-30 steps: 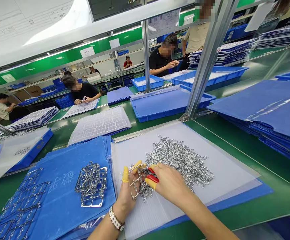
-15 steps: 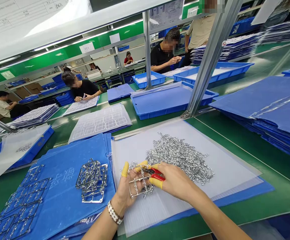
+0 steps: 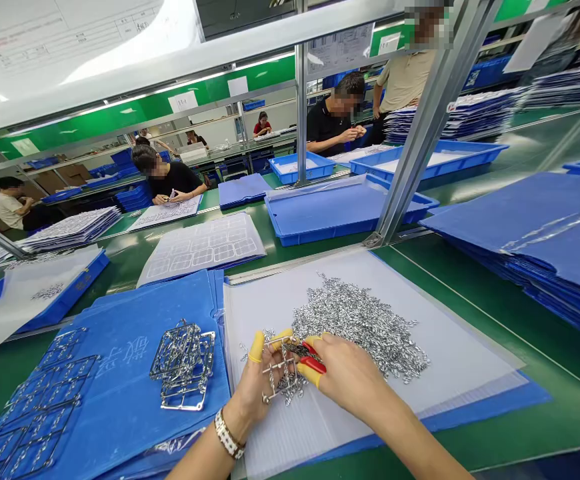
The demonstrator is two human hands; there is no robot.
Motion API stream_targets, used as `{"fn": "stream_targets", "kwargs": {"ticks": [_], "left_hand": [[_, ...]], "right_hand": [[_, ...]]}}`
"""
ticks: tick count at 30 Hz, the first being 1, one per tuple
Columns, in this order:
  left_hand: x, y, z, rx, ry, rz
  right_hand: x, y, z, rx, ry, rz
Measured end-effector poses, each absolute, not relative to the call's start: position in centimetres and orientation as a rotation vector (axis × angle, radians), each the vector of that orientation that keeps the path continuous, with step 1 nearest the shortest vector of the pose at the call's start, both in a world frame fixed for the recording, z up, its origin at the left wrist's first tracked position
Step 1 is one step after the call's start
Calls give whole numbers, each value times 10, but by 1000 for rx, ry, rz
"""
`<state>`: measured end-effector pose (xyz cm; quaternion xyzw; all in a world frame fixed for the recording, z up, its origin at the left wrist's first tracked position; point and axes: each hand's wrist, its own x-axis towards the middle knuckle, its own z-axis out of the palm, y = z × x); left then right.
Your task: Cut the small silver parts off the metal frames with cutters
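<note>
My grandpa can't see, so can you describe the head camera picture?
A person's left hand holds a metal frame while the right hand holds red-handled pliers at it. Beyond, a heap of silvery pieces lies on a white sheet; leftward, more frames lie on blue sheets.

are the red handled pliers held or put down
Held: the right hand clasps the red-handled pliers, beside the metal frame in the left hand. Jaws open or shut: cannot tell.

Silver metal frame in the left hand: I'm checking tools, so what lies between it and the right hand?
In the head view, red-handled metal pliers, held in the right hand, point toward the silver metal frame.
</note>
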<state>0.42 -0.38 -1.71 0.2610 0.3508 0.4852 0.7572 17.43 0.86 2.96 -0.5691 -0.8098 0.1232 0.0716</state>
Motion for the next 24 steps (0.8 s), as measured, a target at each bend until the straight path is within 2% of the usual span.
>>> {"fn": "stream_targets", "kwargs": {"ticks": [8,24], "left_hand": [[5,0,-15,483,760,1097],[4,1,-11,460,720,1355]], "right_hand": [[167,8,28,-1759,-2441,252],[155,-2,11,-1711,-2421,349]]}}
